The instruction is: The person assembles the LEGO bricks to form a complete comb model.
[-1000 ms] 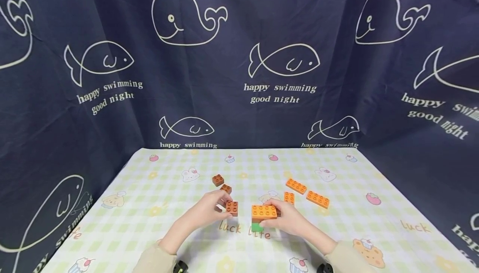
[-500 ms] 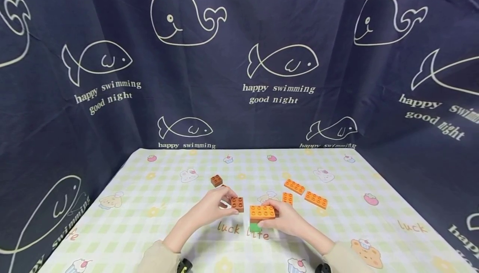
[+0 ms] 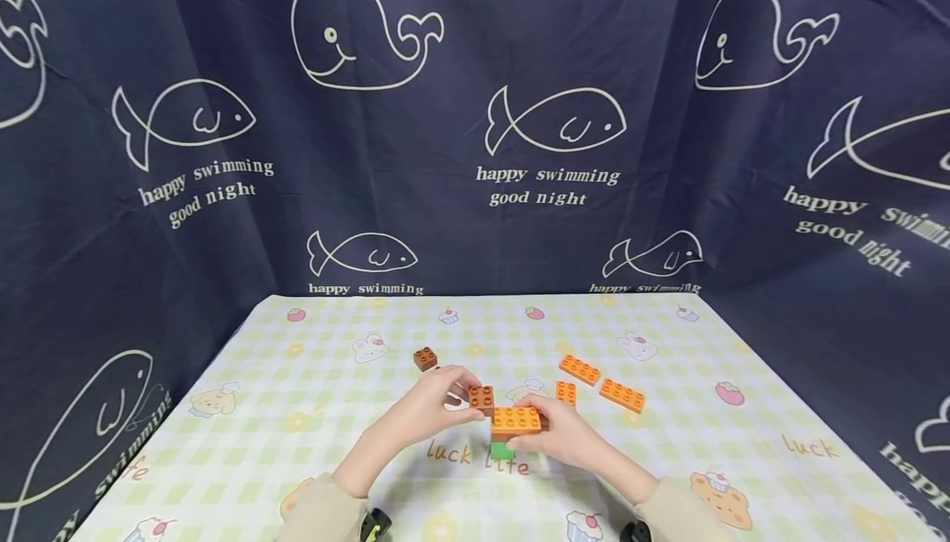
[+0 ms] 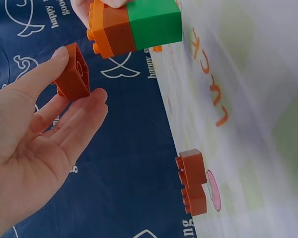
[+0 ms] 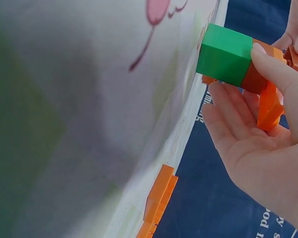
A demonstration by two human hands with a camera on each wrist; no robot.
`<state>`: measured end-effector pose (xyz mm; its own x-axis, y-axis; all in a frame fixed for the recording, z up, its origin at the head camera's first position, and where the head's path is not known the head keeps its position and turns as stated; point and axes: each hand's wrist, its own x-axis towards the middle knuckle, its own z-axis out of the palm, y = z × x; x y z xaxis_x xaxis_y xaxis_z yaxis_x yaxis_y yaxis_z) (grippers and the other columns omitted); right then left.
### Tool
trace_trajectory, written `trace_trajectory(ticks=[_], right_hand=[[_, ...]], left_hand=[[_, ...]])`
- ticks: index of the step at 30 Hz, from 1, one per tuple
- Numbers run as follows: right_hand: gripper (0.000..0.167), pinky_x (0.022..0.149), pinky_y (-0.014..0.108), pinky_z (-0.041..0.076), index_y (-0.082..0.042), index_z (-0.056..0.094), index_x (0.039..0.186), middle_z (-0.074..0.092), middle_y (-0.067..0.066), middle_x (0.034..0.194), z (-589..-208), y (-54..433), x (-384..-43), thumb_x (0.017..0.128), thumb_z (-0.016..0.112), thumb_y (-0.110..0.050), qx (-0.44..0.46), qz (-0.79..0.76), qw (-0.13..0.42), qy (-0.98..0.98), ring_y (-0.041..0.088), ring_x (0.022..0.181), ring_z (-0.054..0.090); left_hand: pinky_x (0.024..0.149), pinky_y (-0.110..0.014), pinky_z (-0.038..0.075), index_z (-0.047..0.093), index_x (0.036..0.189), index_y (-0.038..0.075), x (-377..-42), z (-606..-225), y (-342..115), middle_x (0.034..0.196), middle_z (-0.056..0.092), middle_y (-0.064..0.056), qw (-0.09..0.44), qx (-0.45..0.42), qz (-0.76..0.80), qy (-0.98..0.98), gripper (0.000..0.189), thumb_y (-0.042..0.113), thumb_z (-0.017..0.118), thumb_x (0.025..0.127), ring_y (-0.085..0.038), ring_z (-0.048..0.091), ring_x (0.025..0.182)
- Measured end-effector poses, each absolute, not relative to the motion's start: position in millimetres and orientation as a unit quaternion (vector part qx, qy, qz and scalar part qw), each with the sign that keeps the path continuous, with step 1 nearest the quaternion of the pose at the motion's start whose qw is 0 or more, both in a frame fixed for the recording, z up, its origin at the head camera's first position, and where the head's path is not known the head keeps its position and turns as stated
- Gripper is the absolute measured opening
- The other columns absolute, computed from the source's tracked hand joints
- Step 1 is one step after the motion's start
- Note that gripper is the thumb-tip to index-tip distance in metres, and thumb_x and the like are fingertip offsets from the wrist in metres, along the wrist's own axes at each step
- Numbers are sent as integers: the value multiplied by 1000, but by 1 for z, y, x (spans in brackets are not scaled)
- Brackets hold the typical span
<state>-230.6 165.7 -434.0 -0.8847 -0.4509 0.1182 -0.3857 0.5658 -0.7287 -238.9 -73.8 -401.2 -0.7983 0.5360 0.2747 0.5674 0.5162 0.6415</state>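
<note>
My left hand (image 3: 426, 406) pinches a small square brown toy brick (image 3: 481, 398) between thumb and fingers; its hollow underside shows in the left wrist view. Close to its right is a stack in my right hand (image 3: 557, 431). A green brick (image 4: 156, 22) forms the bottom of the stack, a brown brick (image 4: 118, 32) the middle, and a longer orange brick (image 3: 515, 419) the top, overhanging to the right. My right thumb and fingers hold the stack at its sides. Whether the pinched brick touches the orange one is hard to tell.
On the checked tablecloth (image 3: 712, 443), a loose brown brick (image 3: 425, 358) lies at the back left, with another brown brick (image 4: 194, 201) close to it. Three orange bricks lie behind my right hand, one of them a long brick (image 3: 623, 394). A dark curtain (image 3: 445, 195) hangs behind.
My left hand has carried the brown brick rightward and slightly up, from apart to right beside the stack's orange top. The right hand keeps its hold; the head view has shifted a little.
</note>
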Motion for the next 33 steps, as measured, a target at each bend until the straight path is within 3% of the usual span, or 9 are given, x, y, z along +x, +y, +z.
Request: trace_trajectory(ticks=[14, 33], right_hand=[[44, 68, 20, 47, -14, 62, 110, 64, -4, 93, -437, 165, -232, 75, 76, -37, -252, -402, 29, 880, 4, 77, 56], [47, 72, 21, 47, -14, 61, 113, 65, 2, 107, -437, 166, -232, 75, 76, -38, -245, -402, 31, 882, 9, 85, 57]], left_hand=[[78, -20, 54, 61, 105, 12, -239, -399, -62, 102, 65, 0, 26, -328, -348, -878, 32, 30, 73, 81, -11, 64, 90], [80, -20, 53, 60, 106, 13, -239, -401, -51, 103, 64, 1, 16, -331, -337, -881, 35, 34, 72, 81, -8, 62, 90]])
